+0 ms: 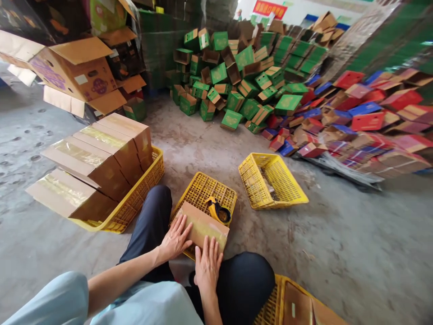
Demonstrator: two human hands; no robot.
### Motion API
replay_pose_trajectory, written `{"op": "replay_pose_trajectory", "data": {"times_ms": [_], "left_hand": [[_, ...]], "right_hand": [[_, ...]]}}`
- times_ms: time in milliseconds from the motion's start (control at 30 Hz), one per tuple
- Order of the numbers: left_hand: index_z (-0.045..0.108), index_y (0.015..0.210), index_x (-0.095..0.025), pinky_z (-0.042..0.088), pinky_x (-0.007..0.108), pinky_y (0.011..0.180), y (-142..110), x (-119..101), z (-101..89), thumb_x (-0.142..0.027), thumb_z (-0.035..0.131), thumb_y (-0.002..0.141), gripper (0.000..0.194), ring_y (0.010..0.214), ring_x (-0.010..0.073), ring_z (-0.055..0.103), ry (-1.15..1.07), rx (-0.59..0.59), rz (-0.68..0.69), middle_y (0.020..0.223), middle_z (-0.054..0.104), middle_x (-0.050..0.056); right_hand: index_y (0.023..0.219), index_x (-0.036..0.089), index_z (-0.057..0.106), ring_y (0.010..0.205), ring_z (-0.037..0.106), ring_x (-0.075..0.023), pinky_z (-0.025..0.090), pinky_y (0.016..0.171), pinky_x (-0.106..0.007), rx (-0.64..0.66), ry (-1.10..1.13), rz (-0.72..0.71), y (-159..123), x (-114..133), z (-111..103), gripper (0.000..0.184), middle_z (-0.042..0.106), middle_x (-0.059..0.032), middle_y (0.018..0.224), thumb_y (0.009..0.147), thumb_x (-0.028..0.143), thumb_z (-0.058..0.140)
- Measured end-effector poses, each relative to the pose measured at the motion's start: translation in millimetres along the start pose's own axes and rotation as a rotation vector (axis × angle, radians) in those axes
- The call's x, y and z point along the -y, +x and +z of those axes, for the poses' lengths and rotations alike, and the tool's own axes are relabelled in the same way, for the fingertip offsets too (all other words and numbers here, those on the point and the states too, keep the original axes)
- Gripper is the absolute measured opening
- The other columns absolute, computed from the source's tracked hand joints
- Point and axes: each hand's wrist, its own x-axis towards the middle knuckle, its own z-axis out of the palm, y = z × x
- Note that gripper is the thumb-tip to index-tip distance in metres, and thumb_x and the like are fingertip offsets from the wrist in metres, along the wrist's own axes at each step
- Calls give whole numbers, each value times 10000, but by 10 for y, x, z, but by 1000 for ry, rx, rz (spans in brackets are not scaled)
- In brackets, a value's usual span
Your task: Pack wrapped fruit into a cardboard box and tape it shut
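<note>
A brown cardboard box (202, 222) lies on an upturned yellow plastic crate (192, 192) between my knees, with a strip of tape along its upper face. My left hand (176, 239) rests flat on the box's left part, fingers spread. Toward its right end, my right hand (208, 262) presses on the near edge with fingers stretched out. Just beyond the box, a yellow and black tape dispenser (218, 210) sits on the crate. What lies under my palms is hidden.
On the left, a yellow crate (135, 203) holds several taped boxes (91, 158). Another yellow crate (272, 183) stands ahead right; one with flat cardboard (297, 302) is by my right knee. Green boxes (233, 97) and red and blue boxes (367, 122) are heaped behind.
</note>
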Motion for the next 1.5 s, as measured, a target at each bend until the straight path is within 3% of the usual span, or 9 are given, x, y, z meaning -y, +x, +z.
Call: {"op": "replay_pose_trajectory", "data": {"times_ms": [167, 367, 500, 667, 833, 1000, 1133, 1267, 1500], "left_hand": [[422, 1573, -182, 292, 527, 1243, -24, -129, 12, -316, 425, 1041, 549, 1559, 324, 273, -42, 86, 109, 1670, 315, 160], [384, 1594, -211, 295, 490, 1253, -1, 13, -88, -331, 381, 1059, 548, 1535, 255, 343, -74, 87, 112, 1652, 376, 97], [410, 1580, -213, 346, 524, 1220, -42, 182, -139, -464, 360, 1072, 569, 1540, 305, 327, -18, 7, -38, 1652, 373, 110], [458, 1527, -95, 390, 519, 1187, 0, 235, -157, -577, 341, 1054, 686, 1552, 356, 280, 19, -11, -88, 1644, 345, 217], [474, 1501, -40, 350, 565, 1199, 82, 71, -96, -593, 377, 1034, 730, 1537, 405, 292, 54, -23, -95, 1614, 364, 277], [492, 1524, -172, 335, 602, 1192, 65, -40, -53, -382, 488, 1021, 545, 1559, 441, 189, 47, -17, -5, 1679, 275, 200], [434, 1565, -210, 365, 531, 1196, 86, -84, -13, -321, 478, 1030, 549, 1556, 387, 250, 7, 26, 102, 1691, 248, 185], [455, 1551, -225, 390, 503, 1188, 151, -78, 47, -452, 443, 1058, 543, 1537, 340, 323, -4, -6, 98, 1682, 287, 165], [493, 1534, -228, 382, 531, 1191, 344, 82, 60, -531, 482, 1032, 587, 1531, 374, 326, 49, -94, 11, 1672, 307, 173]], "right_hand": [[1582, 155, 419, 1506, 382, -349, 310, 1209, -572, 34, 27, -119, 91, 288, 42, 619, 409, -156, 1621, 1091, 447, 181], [1597, 222, 393, 1511, 374, -330, 282, 1210, -604, 47, 30, -114, 78, 246, -39, 606, 415, -126, 1624, 1092, 476, 177], [1611, 208, 360, 1510, 368, -352, 291, 1181, -654, 2, -6, 38, -31, -48, -92, 658, 388, -142, 1636, 1079, 527, 140], [1593, 53, 362, 1497, 390, -361, 354, 1180, -565, -49, 3, 88, -46, -359, -62, 789, 384, -225, 1618, 1060, 592, 142], [1541, -25, 423, 1482, 406, -393, 359, 1180, -554, -91, -8, 80, 40, -208, 15, 814, 402, -281, 1586, 1064, 585, 173], [1535, 30, 461, 1483, 419, -355, 355, 1197, -512, -106, 0, -100, 119, 118, 104, 666, 429, -232, 1586, 1083, 478, 266], [1562, 98, 439, 1500, 404, -303, 343, 1211, -485, -72, 26, -186, 192, 237, 107, 544, 415, -173, 1611, 1074, 273, 274], [1566, 123, 438, 1492, 420, -295, 334, 1216, -510, -3, 26, -160, 260, 147, 28, 543, 429, -159, 1605, 1076, 297, 282], [1576, 129, 428, 1501, 382, -382, 395, 1158, -555, 2, -67, 48, 275, -197, -118, 612, 374, -230, 1624, 1081, 456, 279]]}}
